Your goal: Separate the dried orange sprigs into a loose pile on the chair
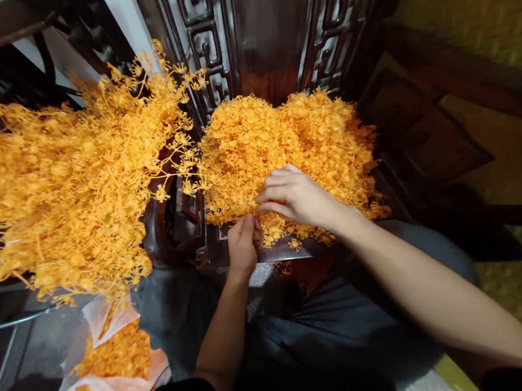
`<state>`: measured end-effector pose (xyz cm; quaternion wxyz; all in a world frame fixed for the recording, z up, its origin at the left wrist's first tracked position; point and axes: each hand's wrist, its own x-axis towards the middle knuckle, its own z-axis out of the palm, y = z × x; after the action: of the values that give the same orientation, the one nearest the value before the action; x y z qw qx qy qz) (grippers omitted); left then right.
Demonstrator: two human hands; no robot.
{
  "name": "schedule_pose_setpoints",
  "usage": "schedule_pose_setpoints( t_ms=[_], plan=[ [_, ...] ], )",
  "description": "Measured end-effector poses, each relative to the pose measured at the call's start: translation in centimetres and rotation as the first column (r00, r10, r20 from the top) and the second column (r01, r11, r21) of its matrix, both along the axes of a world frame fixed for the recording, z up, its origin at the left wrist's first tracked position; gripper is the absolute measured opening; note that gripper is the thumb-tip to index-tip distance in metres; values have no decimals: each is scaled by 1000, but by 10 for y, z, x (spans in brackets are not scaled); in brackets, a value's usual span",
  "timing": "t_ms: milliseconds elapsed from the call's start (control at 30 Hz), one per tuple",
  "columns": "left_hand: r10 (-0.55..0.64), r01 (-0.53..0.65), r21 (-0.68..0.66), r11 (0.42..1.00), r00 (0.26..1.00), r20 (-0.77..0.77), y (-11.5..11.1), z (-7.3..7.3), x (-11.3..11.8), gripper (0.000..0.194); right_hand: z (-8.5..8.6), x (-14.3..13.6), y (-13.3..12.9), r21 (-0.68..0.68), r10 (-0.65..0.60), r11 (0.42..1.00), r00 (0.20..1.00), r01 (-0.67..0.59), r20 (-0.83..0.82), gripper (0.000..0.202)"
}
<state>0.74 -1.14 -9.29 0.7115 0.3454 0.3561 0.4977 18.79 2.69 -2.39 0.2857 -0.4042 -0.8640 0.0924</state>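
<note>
A thick heap of small orange flower-like pieces point(283, 142) covers the seat of a dark carved wooden chair point(278, 28). At the heap's front edge, near the seat's rim, my left hand point(244, 245) is closed in a pinch, thumb on top; what it holds is too small to make out. Just above and to the right, my right hand point(287, 197) hovers over the heap with fingers bent and pressed together, its fingertips close to my left hand. Whatever lies between those fingertips is hidden.
Long orange branching sprays point(70, 187) pile up at the left, over the chair's arm. A plastic bag point(118, 390) holding more orange pieces stands at the lower left. Dark wooden furniture point(443, 129) is at the right. My legs are below the seat edge.
</note>
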Motion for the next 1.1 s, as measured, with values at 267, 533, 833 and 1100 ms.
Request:
schedule_pose_setpoints(
  t_ms=[267,533,833,1100],
  plan=[
    [-66,66,4,998,997,-34,-8,4,4,49,-1,19,14,-325,-117,945,875,-48,-470,18],
    [-42,43,-57,997,999,14,3,6,-24,50,-26,81,45,-609,-627,772,371,181,-685,35],
    [-125,125,27,992,992,13,-1,7,-16,47,-22,40,31,-555,-578,761,740,337,-343,29],
    [-235,231,63,971,970,63,-1,7,-17,48,-3,14,6,-724,-209,614,820,-313,-532,55]
  ],
)
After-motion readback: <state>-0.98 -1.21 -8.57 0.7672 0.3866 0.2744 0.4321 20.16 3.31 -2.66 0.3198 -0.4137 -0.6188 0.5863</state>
